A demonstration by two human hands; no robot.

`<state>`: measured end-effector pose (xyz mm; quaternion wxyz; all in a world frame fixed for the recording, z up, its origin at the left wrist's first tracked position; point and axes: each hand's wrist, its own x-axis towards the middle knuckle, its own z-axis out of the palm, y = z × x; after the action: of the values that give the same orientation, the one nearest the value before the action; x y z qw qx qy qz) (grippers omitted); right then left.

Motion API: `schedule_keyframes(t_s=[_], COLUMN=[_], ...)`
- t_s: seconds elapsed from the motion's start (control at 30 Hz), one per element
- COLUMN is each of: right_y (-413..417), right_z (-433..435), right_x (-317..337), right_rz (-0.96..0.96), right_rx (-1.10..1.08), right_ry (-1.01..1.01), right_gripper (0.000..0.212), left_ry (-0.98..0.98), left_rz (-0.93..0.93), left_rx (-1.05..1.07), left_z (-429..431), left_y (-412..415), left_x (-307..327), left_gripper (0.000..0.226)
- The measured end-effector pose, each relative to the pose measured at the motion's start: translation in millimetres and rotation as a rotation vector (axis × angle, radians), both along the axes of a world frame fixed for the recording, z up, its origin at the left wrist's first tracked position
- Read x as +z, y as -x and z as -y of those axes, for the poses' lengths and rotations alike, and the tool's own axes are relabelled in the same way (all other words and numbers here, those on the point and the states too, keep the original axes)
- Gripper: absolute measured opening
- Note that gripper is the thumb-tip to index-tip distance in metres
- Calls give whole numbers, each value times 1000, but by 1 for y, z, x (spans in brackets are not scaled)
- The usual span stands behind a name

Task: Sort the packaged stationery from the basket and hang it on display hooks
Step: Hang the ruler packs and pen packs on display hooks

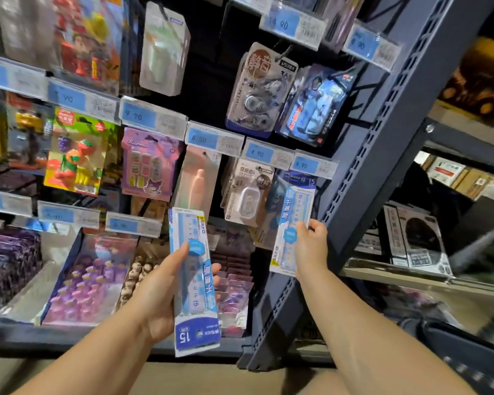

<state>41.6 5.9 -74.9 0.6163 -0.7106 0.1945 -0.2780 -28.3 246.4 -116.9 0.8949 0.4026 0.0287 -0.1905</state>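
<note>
Hanging ruler (293, 220) below tag (305, 165), pinched in right hand (311, 248); gripping spare (193, 283) left of tag in left hand (160, 297); probably flip next.

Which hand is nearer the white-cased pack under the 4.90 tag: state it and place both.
Right. The right hand, gripping one ruler pack, sits below and right of the white-cased pack. The left hand, holding a second ruler pack, is lower and left of it, farther.

Dim shop light, dark shelf recesses; motion blur throughout, heaviest at left edge; wide-angle tilts shelf upright (382, 132)
</note>
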Motion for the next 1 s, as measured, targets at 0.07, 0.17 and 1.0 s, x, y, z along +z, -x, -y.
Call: schedule_keyframes(t_s=[0.07, 0.17, 1.0], right_y=[-4, -10, -11], right_z=[3, 5, -25], right_x=[1, 1, 3], right_rz=[-11, -20, -116], right_rx=[-21, -51, -151], right_ry=[14, 46, 399], right_gripper=[11, 9, 25], left_ry=[-2, -1, 38], left_rz=[-11, -28, -113], left_rx=[-18, -38, -31], left_z=[3, 4, 5], left_y=[1, 2, 3], left_x=[0, 1, 9], left_gripper=[33, 37, 45])
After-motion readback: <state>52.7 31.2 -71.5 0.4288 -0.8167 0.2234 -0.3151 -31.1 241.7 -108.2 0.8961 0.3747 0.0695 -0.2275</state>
